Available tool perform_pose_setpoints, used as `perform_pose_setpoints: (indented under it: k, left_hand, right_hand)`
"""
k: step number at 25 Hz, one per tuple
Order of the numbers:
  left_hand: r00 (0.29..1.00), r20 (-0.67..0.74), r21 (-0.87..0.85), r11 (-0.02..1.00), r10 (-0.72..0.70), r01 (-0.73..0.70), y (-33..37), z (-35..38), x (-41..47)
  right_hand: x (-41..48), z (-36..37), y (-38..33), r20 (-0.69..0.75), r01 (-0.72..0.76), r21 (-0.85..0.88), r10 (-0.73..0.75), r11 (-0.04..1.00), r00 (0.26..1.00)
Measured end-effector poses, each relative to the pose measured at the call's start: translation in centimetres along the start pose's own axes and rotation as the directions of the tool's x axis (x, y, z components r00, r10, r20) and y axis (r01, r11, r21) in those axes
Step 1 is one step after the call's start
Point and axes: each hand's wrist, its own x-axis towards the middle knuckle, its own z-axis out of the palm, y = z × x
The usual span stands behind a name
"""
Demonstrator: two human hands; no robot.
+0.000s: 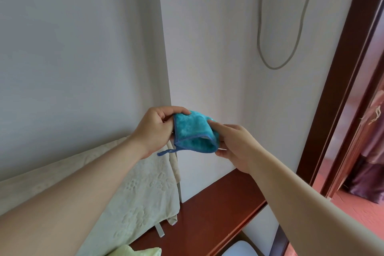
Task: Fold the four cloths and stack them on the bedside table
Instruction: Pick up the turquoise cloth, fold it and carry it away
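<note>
**Q:** Where's the cloth right now, and who's got it?

**A:** Both hands. I've got the blue cloth [193,131] up in the air in front of the wall, above the back edge of the surface [207,210] and touching nothing else. My left hand [154,129] pinches the cloth's top left edge with curled fingers. My right hand [232,143] clamps the right end, with the thumb under and the index finger lying across the front. It looks folded over already. The long side runs hand to hand and the open hem faces down toward me, with a little loop [165,152] dangling off the left corner.

**Q:** So what does putting it down depend on?

**A:** I'd say it's mostly a straight drop. The dark wood sits right below, and the bare part lies more under the right hand, so I reckon that side leads. The left end is crowded by a cream cover [141,189] hanging over it. A pale green cloth [135,251] peeks in at the near left, and I can't tell whether it's folded. The right edge drops off near the door frame [340,89], so I wouldn't drift that way.
</note>
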Motion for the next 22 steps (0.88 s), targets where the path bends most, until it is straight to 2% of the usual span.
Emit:
perform_pose_setpoints:
  k: [4, 8, 10, 13, 15, 16, 17, 19, 22]
  left_hand:
    - [0.999, 0.032, 0.026, 1.0, 0.003, -0.004, 0.3, -0.1, -0.3]
    - [0.993, 0.087, -0.127, 0.987, -0.084, 0.095, 0.7, 0.0, -0.7]
    - [0.989, 0.074, -0.186, 0.973, -0.125, 0.137, 0.8, 0.1, -0.8]
    - [0.968, -0.021, -0.308, 0.923, -0.249, 0.231, 1.2, 0.4, -0.8]
    - [0.921, 0.091, -0.436, 0.816, -0.379, 0.379, 1.2, 0.8, -1.0]
    - [0.895, 0.171, -0.429, 0.787, -0.411, 0.444, 1.1, 1.0, -1.2]
    - [0.882, 0.231, -0.368, 0.803, -0.41, 0.47, 1.0, 1.2, -1.5]
    - [0.909, 0.212, -0.24, 0.883, -0.358, 0.403, 0.6, 1.7, -1.9]
    - [0.958, 0.002, -0.159, 0.945, -0.288, 0.284, 0.6, 2.1, -1.5]
  right_hand:
    - [-0.4, -0.5, -0.5, 0.082, 0.055, 0.23, -0.076, 0.972, 0.994]
    - [-0.9, 0.0, -0.1, 0.164, 0.061, 0.338, -0.123, 0.939, 0.979]
    - [-1.2, 0.3, 0.1, 0.142, 0.087, 0.356, -0.146, 0.931, 0.979]
    - [-1.6, 0.9, -0.1, 0.043, 0.207, 0.193, -0.219, 0.959, 0.975]
    - [-1.8, 1.3, -0.3, -0.028, 0.298, 0.057, -0.297, 0.953, 0.954]
    - [-1.7, 1.5, -0.3, -0.061, 0.339, -0.008, -0.339, 0.941, 0.939]
    - [-1.6, 1.5, -0.2, -0.087, 0.368, -0.063, -0.373, 0.928, 0.924]
    - [-1.3, 1.5, -0.1, -0.088, 0.382, -0.11, -0.391, 0.918, 0.916]
    - [-0.8, 0.6, -0.2, -0.045, 0.339, -0.061, -0.342, 0.939, 0.939]
